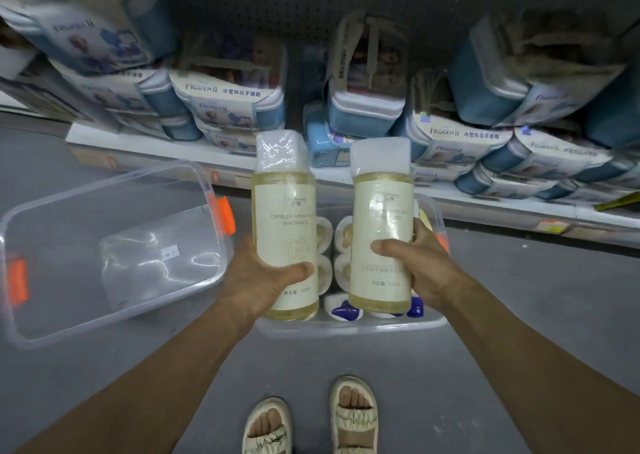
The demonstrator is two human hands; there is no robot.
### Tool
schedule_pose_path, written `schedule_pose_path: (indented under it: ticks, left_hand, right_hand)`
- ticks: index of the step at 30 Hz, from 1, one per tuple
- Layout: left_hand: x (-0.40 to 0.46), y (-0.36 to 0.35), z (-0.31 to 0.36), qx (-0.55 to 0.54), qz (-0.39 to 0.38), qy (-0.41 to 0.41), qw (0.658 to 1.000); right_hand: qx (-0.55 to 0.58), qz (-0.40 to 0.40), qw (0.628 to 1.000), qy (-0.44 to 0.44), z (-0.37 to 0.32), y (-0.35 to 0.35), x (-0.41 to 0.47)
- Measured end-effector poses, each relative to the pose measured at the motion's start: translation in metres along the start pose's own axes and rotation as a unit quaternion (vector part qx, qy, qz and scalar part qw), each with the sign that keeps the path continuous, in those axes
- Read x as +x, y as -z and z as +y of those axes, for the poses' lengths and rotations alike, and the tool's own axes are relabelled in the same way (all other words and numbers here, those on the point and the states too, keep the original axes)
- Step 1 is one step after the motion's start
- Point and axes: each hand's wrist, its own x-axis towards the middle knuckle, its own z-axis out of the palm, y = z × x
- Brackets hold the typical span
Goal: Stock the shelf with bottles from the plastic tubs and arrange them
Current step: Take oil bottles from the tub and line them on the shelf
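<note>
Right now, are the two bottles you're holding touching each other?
Apart. The head view shows a clear gap between the left bottle and the right bottle, with the tub's bottles visible through it.

The grey floor [519, 332] carries 2 clear plastic tubs: an orange-latched one [104, 246] at left, another [349, 327] holding bottles. The white low shelf [450, 195] bears stacked blue-and-white boxes [239, 107].
</note>
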Motion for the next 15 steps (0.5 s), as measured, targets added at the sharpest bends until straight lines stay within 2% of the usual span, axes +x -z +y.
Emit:
schedule_pose_path:
  ticks: [3, 15]
  left_hand:
    - [-0.026, 0.018, 0.026, 0.002, -0.001, -0.015, 1.0]
    - [-0.153, 0.109, 0.148, -0.07, 0.024, -0.089, 0.993]
  right_hand:
    - [0.0, -0.026, 0.999, 0.022, -0.027, -0.001, -0.034]
    - [-0.046, -0.032, 0.99, 0.133, -0.154, -0.038, -0.193]
